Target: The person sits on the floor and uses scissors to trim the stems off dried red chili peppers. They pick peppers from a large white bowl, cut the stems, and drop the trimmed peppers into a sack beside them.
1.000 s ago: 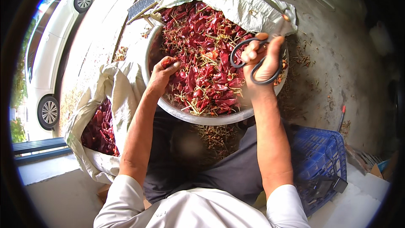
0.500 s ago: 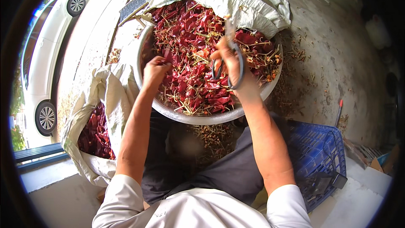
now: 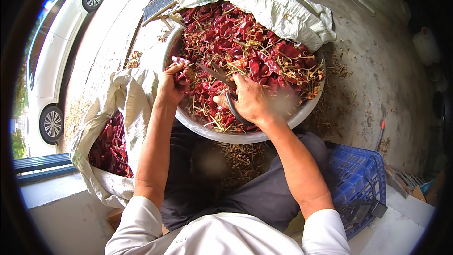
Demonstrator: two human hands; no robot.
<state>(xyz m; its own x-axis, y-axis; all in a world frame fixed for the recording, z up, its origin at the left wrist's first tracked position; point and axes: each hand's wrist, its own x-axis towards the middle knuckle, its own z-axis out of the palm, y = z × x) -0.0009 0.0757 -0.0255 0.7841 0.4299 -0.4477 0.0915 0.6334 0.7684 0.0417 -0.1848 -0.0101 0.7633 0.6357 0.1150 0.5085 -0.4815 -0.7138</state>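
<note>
Scissors (image 3: 219, 74) swung left and lowered toward the left hand (image 3: 169, 85)

Half a second ago the blades were pointed up the frame; now they are aimed at the upper left, slightly parted, over the heap of dried red chillies (image 3: 224, 33). The handles are gripped by the right hand (image 3: 251, 100), right of the centre of the frame, with a black loop seen between thumb and fingers. Red chilli pods (image 3: 181, 84) are held in a narrow pinch by the left hand, at the left side of the heap — how many cannot be told. The blade tips are brought near these pods; whether they are touched cannot be told.

The heap, strewn with pale stems, is held in a wide metal basin (image 3: 214, 135) at the upper centre, its far edge covered by a white woven sack (image 3: 283, 12). At the left, more red chillies are contained in an open pale sack (image 3: 137, 137). A blue plastic crate (image 3: 355, 163) is placed at the lower right, and a white car (image 3: 59, 42) is seen at the upper left.
</note>
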